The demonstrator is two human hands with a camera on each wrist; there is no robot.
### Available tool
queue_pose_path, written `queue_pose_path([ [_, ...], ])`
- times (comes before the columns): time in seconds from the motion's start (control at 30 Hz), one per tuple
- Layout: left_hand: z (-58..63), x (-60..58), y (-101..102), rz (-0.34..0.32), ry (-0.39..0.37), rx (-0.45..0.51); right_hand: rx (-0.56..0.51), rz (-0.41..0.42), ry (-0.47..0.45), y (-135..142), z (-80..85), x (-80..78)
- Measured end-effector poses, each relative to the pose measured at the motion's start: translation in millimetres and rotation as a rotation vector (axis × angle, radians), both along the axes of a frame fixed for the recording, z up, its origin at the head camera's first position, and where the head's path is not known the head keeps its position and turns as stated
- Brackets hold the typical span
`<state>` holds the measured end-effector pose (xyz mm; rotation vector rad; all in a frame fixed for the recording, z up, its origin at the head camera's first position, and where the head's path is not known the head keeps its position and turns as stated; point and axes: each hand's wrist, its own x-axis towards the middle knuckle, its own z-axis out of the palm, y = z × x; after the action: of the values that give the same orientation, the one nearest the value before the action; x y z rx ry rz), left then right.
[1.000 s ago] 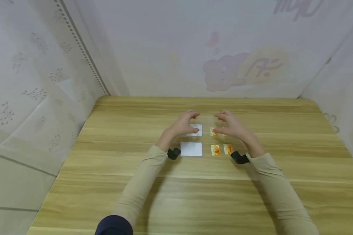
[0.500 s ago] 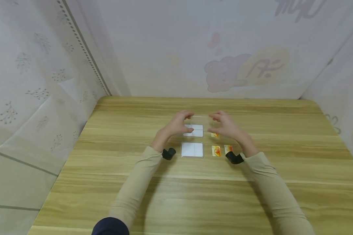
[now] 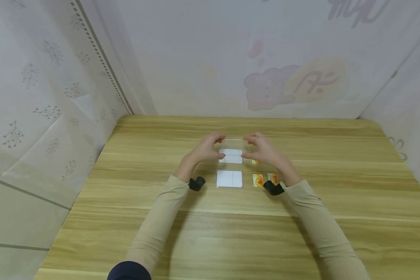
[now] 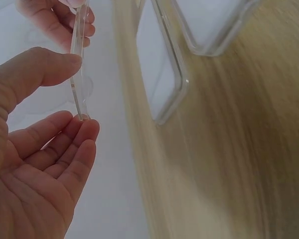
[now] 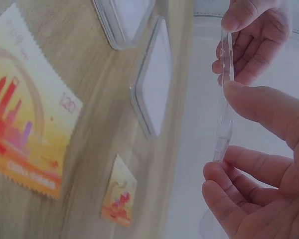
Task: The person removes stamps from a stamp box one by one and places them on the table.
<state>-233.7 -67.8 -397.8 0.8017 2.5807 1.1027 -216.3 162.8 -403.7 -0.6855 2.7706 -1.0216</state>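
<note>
My left hand [image 3: 207, 149] and right hand [image 3: 260, 149] hold a clear plastic lid [image 3: 235, 140] between them by its opposite ends. In the left wrist view, the thumb and fingertips pinch one end of this thin, see-through lid [image 4: 77, 92]; the right wrist view has the right thumb and fingers on the other end [image 5: 224, 119]. The lid is raised above the table, over the farther of two shallow clear cases with white inserts [image 3: 231, 158]. The nearer case [image 3: 228, 179] lies flat in front of it, its insert marked by a thin line.
Yellow-orange postage stamps lie right of the cases: a near one [image 3: 258, 180], another [image 3: 272, 178] partly behind the right wrist camera [image 3: 274, 188], and a farther one [image 3: 256, 161] mostly under the right hand. The wooden table [image 3: 210, 241] meets patterned wall sheeting [image 3: 196, 77] behind.
Both hands have shifted left with the clear lid, from between the far case and stamps to over the far case. The cases and stamps stay put.
</note>
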Motion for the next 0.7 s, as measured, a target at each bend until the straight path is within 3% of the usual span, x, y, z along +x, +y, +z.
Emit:
queue_pose_path([
  [0.7,-16.4,-0.6,-8,0.006,-0.038,-0.041,0.016,0.024,0.000,-11,-16.5,-0.3],
])
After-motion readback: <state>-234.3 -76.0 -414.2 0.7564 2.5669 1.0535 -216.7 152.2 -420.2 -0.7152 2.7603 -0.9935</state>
